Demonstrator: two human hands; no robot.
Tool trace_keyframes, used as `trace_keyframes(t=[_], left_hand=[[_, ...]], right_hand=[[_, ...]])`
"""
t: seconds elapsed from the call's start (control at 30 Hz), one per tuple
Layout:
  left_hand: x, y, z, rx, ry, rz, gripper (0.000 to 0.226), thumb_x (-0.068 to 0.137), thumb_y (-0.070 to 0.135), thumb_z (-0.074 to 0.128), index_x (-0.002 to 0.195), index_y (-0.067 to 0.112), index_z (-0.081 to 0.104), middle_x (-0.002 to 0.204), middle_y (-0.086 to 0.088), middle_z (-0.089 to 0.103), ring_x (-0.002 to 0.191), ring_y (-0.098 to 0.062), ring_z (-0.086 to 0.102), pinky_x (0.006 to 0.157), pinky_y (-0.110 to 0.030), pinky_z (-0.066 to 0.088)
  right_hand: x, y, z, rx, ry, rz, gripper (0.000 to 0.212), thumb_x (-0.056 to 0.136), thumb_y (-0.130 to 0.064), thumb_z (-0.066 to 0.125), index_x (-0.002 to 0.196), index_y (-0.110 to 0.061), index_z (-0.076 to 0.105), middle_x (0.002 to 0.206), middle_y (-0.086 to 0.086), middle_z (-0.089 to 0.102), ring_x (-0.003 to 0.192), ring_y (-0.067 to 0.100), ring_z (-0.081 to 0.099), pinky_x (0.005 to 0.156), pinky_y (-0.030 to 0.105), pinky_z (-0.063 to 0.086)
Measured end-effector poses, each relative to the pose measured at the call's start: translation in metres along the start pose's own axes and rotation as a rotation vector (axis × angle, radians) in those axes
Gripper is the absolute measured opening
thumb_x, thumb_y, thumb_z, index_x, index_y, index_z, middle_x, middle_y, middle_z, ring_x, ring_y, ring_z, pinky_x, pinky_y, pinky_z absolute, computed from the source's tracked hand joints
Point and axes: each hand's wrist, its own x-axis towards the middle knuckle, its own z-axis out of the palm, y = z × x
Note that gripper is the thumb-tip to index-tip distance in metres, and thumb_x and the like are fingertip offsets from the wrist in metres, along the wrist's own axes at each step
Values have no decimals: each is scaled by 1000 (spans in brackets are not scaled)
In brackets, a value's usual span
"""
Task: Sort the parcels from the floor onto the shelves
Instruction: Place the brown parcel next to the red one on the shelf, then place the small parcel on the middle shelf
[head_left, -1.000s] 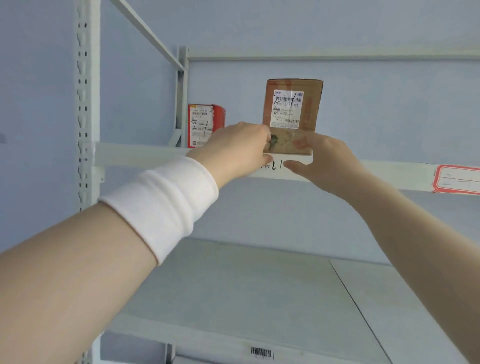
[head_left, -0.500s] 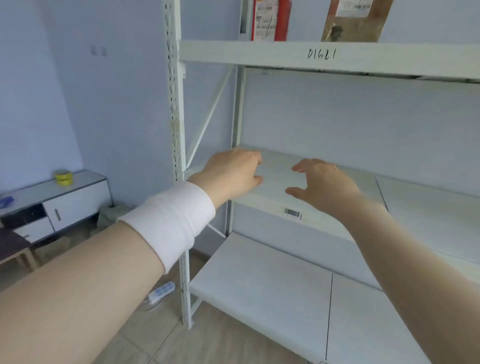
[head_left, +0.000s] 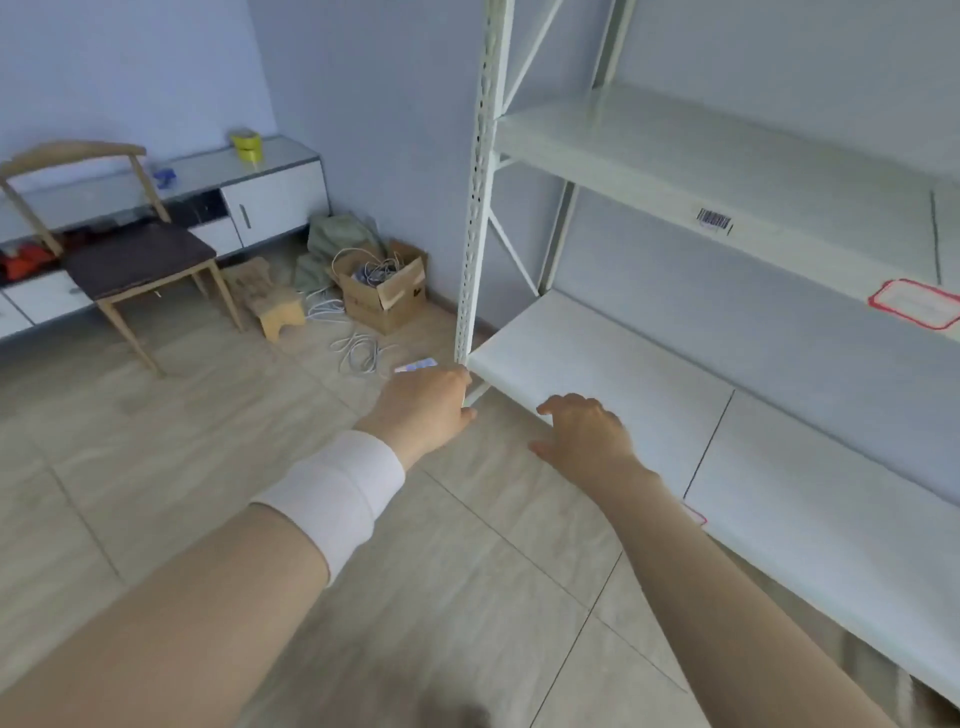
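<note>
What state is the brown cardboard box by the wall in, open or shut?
Open: the brown cardboard box has flaps folded outward, and coiled cables show inside.

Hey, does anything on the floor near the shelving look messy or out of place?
Yes: white cables lie in loose loops on the floor beside an open cardboard box stuffed with more cables. Nothing else stands out.

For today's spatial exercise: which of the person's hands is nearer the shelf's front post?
Left. The left hand is just beside the foot of the post; the right hand is farther right, in front of the bottom shelf.
</note>
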Motion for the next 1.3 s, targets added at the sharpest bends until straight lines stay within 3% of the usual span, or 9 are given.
trace_keyframes(t=[0.3, 0.7, 0.97, 1.3], left_hand=[[-147, -65, 107, -98, -191, -212, 37, 95, 30, 45, 127, 11, 46, 126, -6, 57, 112, -28, 56, 89, -35, 43], [-364, -86, 216, -489, -276, -811, 43, 97, 30, 43, 137, 18, 38, 135, -2, 50, 119, -22, 50, 90, -30, 40], [-514, -104, 223, -628, -100, -1140, 42, 96, 33, 45, 135, 20, 40, 133, -3, 53, 119, -22, 51, 94, -32, 41], [-710, -163, 207, -673, 149, -1322, 44, 97, 35, 45, 139, 21, 38, 139, 0, 48, 122, -20, 51, 100, -31, 41]], right_hand=[[-90, -80, 120, -49, -200, -129, 48, 92, -39, 53, 135, -21, 43, 133, 2, 50, 127, 21, 43, 102, 31, 34], [-198, -148, 231, -136, -459, -486, 47, 93, -38, 51, 135, -19, 42, 132, 3, 50, 125, 21, 44, 99, 29, 33], [-283, -236, 257, -219, -509, -744, 47, 93, -36, 51, 136, -18, 43, 132, 3, 50, 124, 21, 45, 95, 28, 35], [-414, -395, 289, -201, -523, -920, 45, 93, -35, 52, 134, -20, 44, 135, 0, 48, 126, 18, 43, 96, 27, 35]])
